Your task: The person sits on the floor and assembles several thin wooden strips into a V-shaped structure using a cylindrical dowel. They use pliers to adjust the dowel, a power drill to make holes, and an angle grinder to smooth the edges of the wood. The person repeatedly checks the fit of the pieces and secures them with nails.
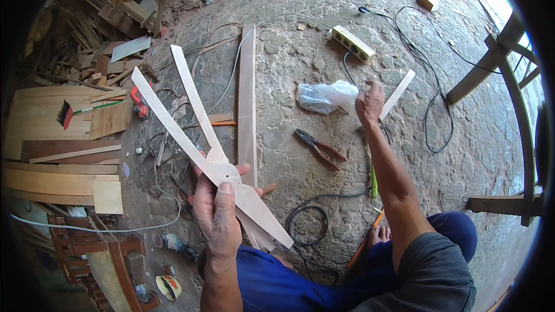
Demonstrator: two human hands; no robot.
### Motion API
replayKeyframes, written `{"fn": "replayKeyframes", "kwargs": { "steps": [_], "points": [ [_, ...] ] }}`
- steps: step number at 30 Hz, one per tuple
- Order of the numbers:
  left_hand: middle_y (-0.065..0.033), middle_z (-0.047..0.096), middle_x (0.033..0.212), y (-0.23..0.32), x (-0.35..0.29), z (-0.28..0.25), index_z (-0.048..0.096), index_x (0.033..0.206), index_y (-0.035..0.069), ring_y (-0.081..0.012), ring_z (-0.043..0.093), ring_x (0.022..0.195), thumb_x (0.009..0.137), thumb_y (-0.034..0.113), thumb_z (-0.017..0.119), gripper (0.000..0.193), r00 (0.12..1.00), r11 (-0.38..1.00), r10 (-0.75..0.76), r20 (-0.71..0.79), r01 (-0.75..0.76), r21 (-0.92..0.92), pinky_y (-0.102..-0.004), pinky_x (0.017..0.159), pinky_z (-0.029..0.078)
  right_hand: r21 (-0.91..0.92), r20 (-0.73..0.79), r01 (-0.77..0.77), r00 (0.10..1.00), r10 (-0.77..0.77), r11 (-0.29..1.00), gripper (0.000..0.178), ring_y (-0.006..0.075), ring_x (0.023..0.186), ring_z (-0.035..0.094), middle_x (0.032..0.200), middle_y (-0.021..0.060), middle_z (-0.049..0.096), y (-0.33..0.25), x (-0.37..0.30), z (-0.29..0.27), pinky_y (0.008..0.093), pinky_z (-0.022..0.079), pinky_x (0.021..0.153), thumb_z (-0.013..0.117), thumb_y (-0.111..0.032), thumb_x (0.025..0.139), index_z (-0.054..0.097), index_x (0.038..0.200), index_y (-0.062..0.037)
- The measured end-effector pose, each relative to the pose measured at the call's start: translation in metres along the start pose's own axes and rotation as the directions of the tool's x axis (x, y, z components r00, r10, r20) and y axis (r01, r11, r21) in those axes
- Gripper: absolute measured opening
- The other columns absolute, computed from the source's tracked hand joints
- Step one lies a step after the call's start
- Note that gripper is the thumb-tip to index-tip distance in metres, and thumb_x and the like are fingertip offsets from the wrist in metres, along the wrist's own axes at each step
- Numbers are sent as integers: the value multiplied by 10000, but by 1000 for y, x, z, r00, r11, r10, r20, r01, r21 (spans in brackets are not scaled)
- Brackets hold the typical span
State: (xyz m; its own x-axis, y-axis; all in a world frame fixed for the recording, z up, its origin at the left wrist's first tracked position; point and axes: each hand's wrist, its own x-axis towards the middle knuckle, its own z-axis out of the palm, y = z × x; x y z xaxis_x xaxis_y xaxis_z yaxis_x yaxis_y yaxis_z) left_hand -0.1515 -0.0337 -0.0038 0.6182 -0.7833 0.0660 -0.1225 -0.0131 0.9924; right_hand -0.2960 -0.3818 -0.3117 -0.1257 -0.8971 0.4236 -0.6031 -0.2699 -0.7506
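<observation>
My left hand (218, 214) is closed around thin pale wooden blades (215, 169), crossed like open scissors, the thumb pressing on top below a small hole. Two long tips point up and to the left; broader ends point down and to the right. My right hand (370, 104) reaches to the right edge of a crumpled clear plastic bag (328, 96), fingers curled together; what they hold, if anything, cannot be made out. Just right of that hand a narrow pale wooden strip (399, 93) lies on the floor. Pliers (319, 149) with reddish-brown handles lie between my hands.
A long plank (247, 104) lies beyond my left hand. Farther off is a power strip (353, 44) with a plug in it. Black cable (426, 75) loops at right, near a wooden frame (491, 69). Scrap wood (98, 46) piles up at left; a power tool (179, 245) lies lower left.
</observation>
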Motion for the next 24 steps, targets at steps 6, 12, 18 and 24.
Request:
{"fn": "replayKeyframes", "kwargs": {
  "steps": [6, 12, 18, 24],
  "points": [
    [-201, 682, 1190, -5, 5, 6, 477, 1369, -38, -208, 729, 812, 1056, 236, 489, 417, 1000, 1000, -18, 3, 18, 19, -336, 719, 629, -182, 735, 478, 646, -204, 859, 279, 294, 1110, 625, 1135, 143, 721, -62, 25, 28, 464, 433, 956, 691, -201, 852, 706, 1121, -124],
    [-195, 690, 1187, -7, 11, 12, 471, 1389, -30, -210, 735, 801, 1055, 256, 496, 441, 999, 999, -24, 36, 23, 43, -323, 696, 620, -22, 803, 722, 424, -418, 691, 161, 278, 976, 674, 920, 112, 701, -71, -29, 27, 431, 483, 897, 615, -166, 887, 741, 969, -108],
    [-193, 690, 1190, -4, 9, 12, 464, 1396, -35, -209, 737, 797, 1052, 238, 483, 439, 1000, 999, 4, 27, -5, 48, -324, 713, 625, 130, 881, 576, 306, -360, 807, 234, 365, 886, 721, 926, 182, 721, -64, -65, 23, 485, 564, 789, 550, -221, 945, 722, 976, -65],
    [-196, 688, 1194, -2, 7, 7, 454, 1405, -39, -213, 741, 803, 1049, 238, 478, 452, 1000, 998, -19, 2, 19, 57, -327, 718, 628, -49, 731, 324, 656, -187, 945, 261, 423, 863, 712, 939, 233, 723, -59, -26, 39, 520, 563, 766, 529, -247, 962, 708, 1002, -62]
  ]
}}
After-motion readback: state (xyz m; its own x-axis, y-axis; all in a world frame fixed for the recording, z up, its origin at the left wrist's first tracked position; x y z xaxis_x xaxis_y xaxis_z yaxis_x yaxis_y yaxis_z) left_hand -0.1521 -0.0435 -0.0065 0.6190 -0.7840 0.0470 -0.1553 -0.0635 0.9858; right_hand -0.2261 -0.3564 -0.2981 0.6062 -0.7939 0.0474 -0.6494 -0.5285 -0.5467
